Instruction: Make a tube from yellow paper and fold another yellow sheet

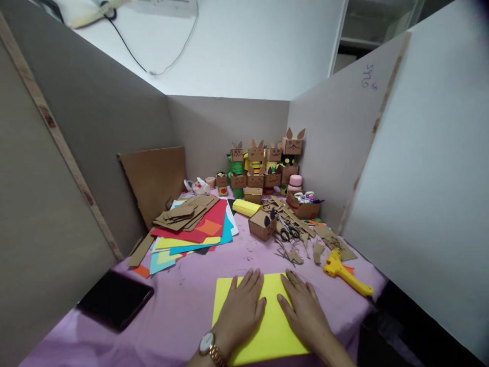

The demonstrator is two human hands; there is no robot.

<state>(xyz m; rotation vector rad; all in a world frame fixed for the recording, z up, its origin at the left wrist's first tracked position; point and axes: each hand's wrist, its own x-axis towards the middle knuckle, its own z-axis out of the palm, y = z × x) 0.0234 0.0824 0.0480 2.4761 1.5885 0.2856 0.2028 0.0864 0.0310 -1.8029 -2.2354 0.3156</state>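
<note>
A yellow paper sheet [271, 326] lies on the purple tablecloth [179, 306] near the front edge. My left hand [241, 310], with a watch on its wrist, rests flat on the sheet's left half, fingers stretched out. On the right half my right hand [303, 310] lies flat too, fingers spread. Neither hand holds anything.
A stack of coloured paper and cardboard pieces [191, 224] lies to the left, with a dark tablet [114, 299] nearer me. A small cardboard box [262, 224], scissors [286, 232], cardboard scraps and a yellow glue gun [346, 275] sit ahead and right. Cardboard box figures [263, 165] stand at the back. Partition walls enclose three sides.
</note>
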